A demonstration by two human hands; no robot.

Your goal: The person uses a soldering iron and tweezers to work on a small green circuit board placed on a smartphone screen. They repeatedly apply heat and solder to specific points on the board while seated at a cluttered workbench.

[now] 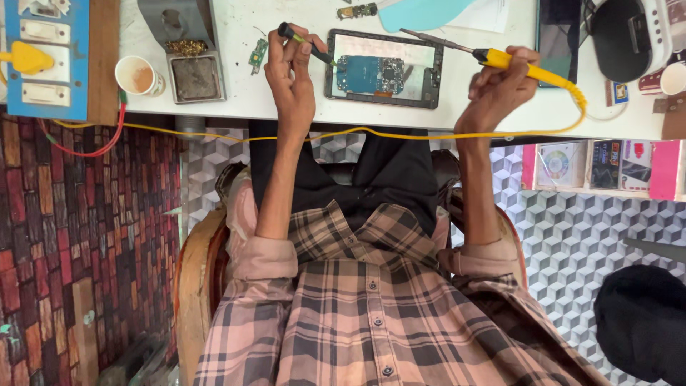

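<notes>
- Fingers of the left hand (291, 78) are curled and pinch a thin black-handled tool (306, 44). Its tip points right and rests at the left edge of the blue circuit board (370, 73).
- Left of that hand, on the white table (236, 100), stand a cup (137, 75), a metal stand with a grey cleaning pad (194, 77) and a small green board (257, 53). None of them is touched.
- The circuit board lies inside an open dark device frame (429, 86), flat on the table between the two hands.
- Fingers of the right hand (496, 89) are closed round the yellow handle of a soldering iron (500, 58). Its metal tip points left and is held above the upper right part of the frame. Contact with the board cannot be confirmed.
- A yellow cord (357, 134) runs from the iron along the table edge towards the blue switchboard (44, 57) at far left.
- Step in hand, as judged: positioning. The left tool is placed at the board and the iron is raised, not applied.
- Next move calls for: a steady left tool tip, a controlled descent of the iron tip onto one point of the board, and the cord kept free of the frame.
</notes>
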